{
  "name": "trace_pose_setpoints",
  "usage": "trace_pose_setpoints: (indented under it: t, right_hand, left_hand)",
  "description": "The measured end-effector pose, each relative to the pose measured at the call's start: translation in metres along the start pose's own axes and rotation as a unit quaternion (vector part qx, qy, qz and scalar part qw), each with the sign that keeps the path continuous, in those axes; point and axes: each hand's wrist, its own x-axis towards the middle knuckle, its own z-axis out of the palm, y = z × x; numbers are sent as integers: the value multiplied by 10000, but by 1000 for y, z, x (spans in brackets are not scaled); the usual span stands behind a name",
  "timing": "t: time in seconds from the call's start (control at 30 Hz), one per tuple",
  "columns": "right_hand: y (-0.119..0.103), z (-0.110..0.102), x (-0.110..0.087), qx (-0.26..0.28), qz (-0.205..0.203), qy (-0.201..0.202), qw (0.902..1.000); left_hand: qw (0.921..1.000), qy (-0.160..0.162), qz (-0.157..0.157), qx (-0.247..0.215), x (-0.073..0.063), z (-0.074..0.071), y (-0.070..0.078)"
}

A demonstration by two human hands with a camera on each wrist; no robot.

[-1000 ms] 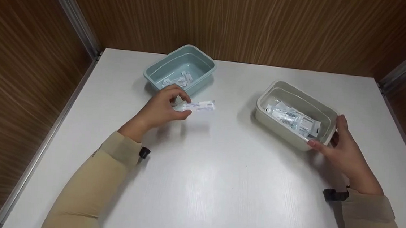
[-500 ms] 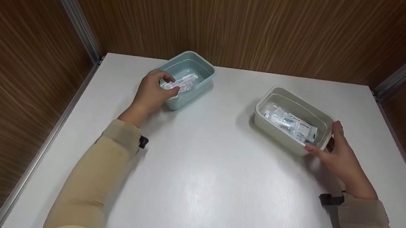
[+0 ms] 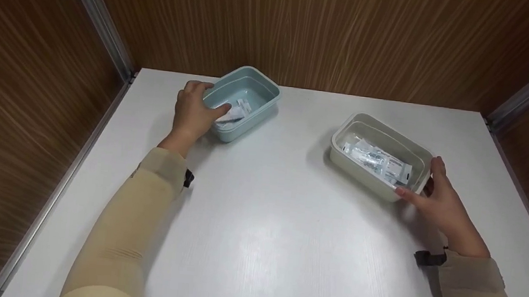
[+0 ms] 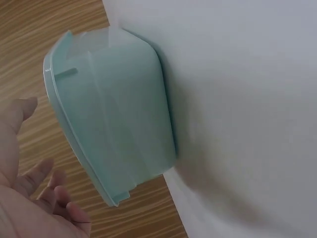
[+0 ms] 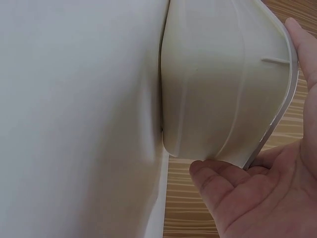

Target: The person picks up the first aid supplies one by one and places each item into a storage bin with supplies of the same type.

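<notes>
My left hand [image 3: 194, 112] hovers at the near left end of a pale blue plastic bin [image 3: 253, 119], its fingers spread and holding nothing. In the left wrist view the thumb and fingers stand apart, close by the rim of the bin [image 4: 119, 109]. Several small white printed packets [image 3: 238, 113] lie inside, partly hidden by the thumb. My right hand [image 3: 444, 207] grips the right end of a beige plastic bin [image 3: 361, 172], thumb at the rim and fingers round the outer wall [image 5: 218, 94]. Clear and white sealed packets [image 3: 377, 161] lie heaped in it.
Both bins stand on a white table [image 3: 258, 233], the blue one near the back edge. Wood-grain panels [image 3: 302, 33] rise behind and at both sides, with a metal corner strip [image 3: 98, 17] at left. Black bands [image 3: 429, 259] sit at the wrists.
The left hand carried a small white packet over the blue bin and let it go there; the hand has since spread and drawn slightly left. The right hand stays at the beige bin.
</notes>
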Motion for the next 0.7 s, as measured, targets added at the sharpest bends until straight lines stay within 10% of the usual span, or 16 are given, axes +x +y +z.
trace_pose_setpoints:
  t: [0.7]
  right_hand:
    - [-3, -19, 10, -413, 615, -638, 9952]
  left_hand:
    - [9878, -18, 799, 1339, -43, -32, -23]
